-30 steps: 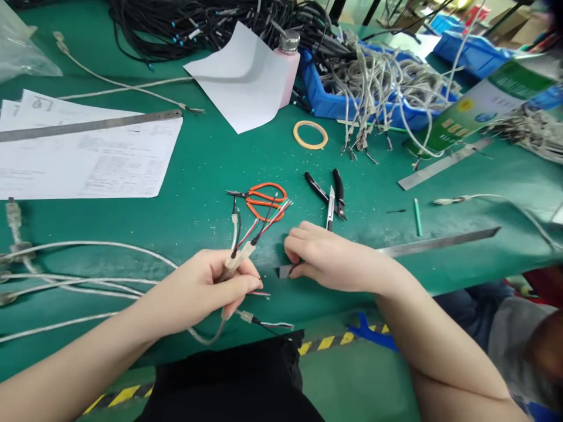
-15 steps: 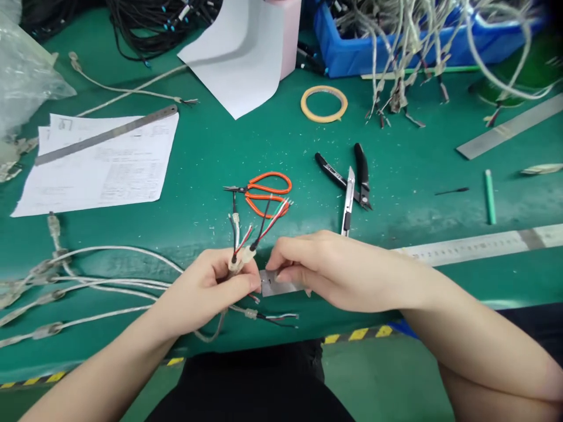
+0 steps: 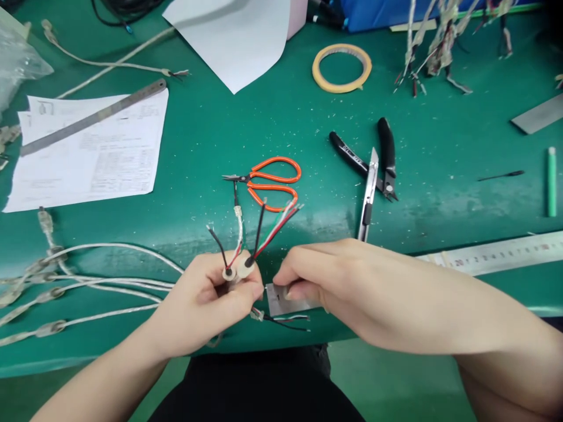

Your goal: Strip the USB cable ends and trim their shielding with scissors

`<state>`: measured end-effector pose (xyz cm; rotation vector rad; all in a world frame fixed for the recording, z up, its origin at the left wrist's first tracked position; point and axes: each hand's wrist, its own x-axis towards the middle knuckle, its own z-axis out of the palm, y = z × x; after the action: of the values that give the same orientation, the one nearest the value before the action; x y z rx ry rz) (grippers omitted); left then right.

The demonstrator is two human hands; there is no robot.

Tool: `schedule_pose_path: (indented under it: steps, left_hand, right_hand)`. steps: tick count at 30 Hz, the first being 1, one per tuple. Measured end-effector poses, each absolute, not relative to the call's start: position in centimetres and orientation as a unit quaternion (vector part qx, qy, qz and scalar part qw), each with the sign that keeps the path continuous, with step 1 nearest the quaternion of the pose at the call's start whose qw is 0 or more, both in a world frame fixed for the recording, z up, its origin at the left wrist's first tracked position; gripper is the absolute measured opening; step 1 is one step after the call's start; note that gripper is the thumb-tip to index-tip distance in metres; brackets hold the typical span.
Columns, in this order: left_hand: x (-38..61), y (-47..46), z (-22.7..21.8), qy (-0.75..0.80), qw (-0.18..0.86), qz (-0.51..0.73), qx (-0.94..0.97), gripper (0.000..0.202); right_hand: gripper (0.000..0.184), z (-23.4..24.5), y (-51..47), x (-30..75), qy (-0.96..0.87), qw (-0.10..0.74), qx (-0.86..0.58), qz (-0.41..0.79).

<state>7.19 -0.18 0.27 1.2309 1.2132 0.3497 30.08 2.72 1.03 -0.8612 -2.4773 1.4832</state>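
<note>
My left hand (image 3: 206, 305) pinches two grey cable ends (image 3: 235, 271) upright near the table's front edge. Thin black, red, green and white wires (image 3: 272, 225) fan out of them, up and to the right. My right hand (image 3: 347, 287) grips the near end of a long steel ruler (image 3: 497, 252) that lies flat along the front edge, its tip close to my left thumb. A third stripped cable end (image 3: 281, 318) lies just below both hands. Orange scissors (image 3: 270, 181) lie right behind the wires.
Black pliers (image 3: 382, 155) and a utility knife (image 3: 368, 193) lie behind my right hand. A tape roll (image 3: 342, 67), white sheets (image 3: 88, 152) under a second ruler (image 3: 92, 117), a green stick (image 3: 551, 181) and several grey cables (image 3: 65, 287) at the left spread over the green table (image 3: 197, 123).
The view has dropped and closed in on the table. My right hand slid the ruler's end left toward my left hand, and the cable ends now stand more upright.
</note>
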Motion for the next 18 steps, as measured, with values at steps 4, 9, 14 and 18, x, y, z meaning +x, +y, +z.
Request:
schedule_pose_path:
  steps: [4,9,14,18]
  left_hand:
    - [7.32,-0.2,0.37,0.529,0.641,0.142,0.537,0.018]
    - [7.53,-0.01,0.61,0.514,0.634,0.143,0.559,0.021]
    - [7.46,0.08,0.52,0.507,0.632,0.135,0.57,0.023]
    - [7.4,0.08,0.59,0.512,0.627,0.132,0.573,0.022]
  right_hand:
    - [0.02,1.01,2.63,30.06,-0.82,0.075,-0.294,0.485]
    - [0.019,0.92,2.47,30.09,-0.814,0.077,-0.306,0.487]
    - [0.02,0.84,2.36,30.03,-0.807,0.079,-0.309,0.497]
    - [0.019,0.89,2.33,30.0,-0.807,0.073,-0.31,0.497]
